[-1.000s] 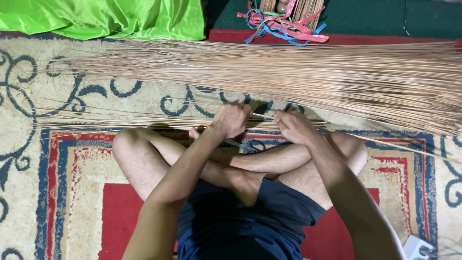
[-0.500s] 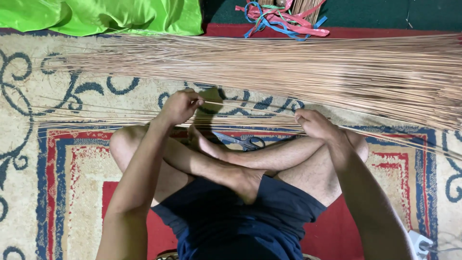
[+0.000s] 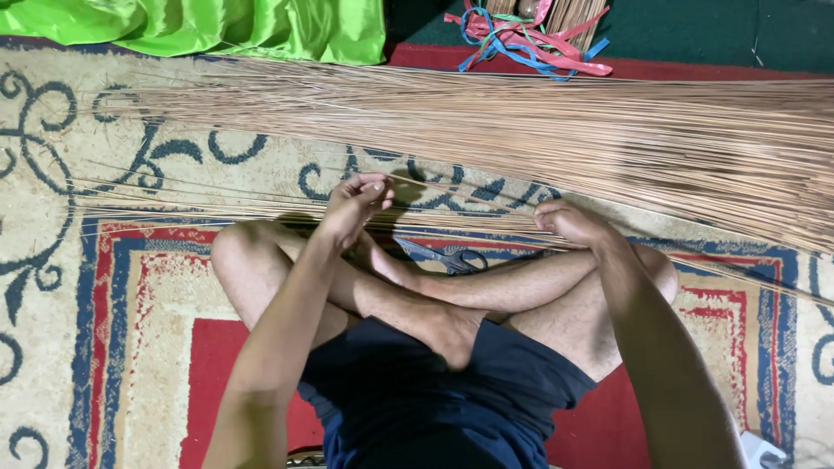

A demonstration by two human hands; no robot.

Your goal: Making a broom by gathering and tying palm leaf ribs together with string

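1. Where the carpet [image 3: 130, 287] fills the left of the view: cream ground, dark blue scrollwork, red and blue borders, a red centre panel under the crossed legs.
2. Green shiny cloth [image 3: 217, 26], bunched along the top left edge, just beyond the tips of the big pile.
3. Thin row of sticks [image 3: 200, 210], pale tan, very slender, laid flat and nearly level across the carpet in front of the shins, running between the two hands.
4. Left hand [image 3: 354, 201], raised a little above that row, fingertips pinched together on a single stick [image 3: 434, 186] that slants away to the right.
5. Scissors [image 3: 452, 259], dark handles, lying on the carpet between the hands, just beyond the shin.
6. Bundle of coloured ribbons [image 3: 530, 39], pink and blue, at the top edge on the dark green floor.
7. Right hand [image 3: 569, 224], knuckles up, fingers curled down onto the thin row; whether closed around any cannot be told.
8. Large pile of sticks [image 3: 608, 139], same tan, long and straight, spread wide across the carpet, thickest toward the right edge.
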